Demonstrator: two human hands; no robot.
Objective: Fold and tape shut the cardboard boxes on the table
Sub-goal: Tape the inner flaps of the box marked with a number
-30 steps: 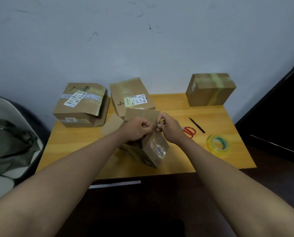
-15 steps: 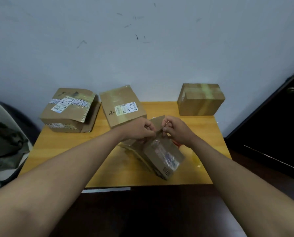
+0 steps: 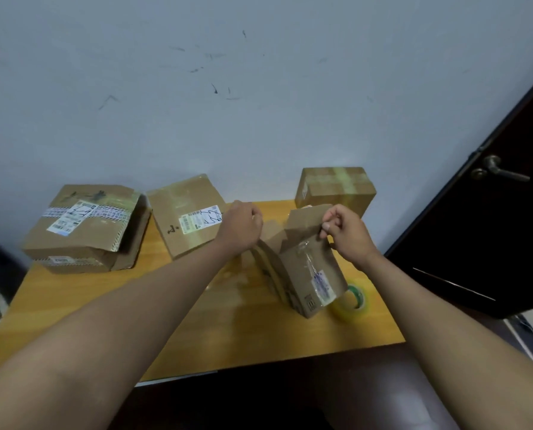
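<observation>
pale wall behind a wooden desk (image 3: 73, 308). three boxes at 10 (image 3: 85, 228), 11 (image 3: 187, 215) and 1 o'clock (image 3: 335, 187) look taped. the centre box (image 3: 305, 268) is open; left hand (image 3: 240, 226) grips it, right hand (image 3: 344, 234) fingers pinch its flap (image 3: 305, 217). tape roll (image 3: 350, 302) at 4.

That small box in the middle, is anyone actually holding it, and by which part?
Yes. The right hand pinches the edge of the small cardboard box's raised top flap. The left hand grips its opposite side; the exact spot is hidden.

dim, even light, soft motion blur, wide-angle bending at the edges.
</observation>
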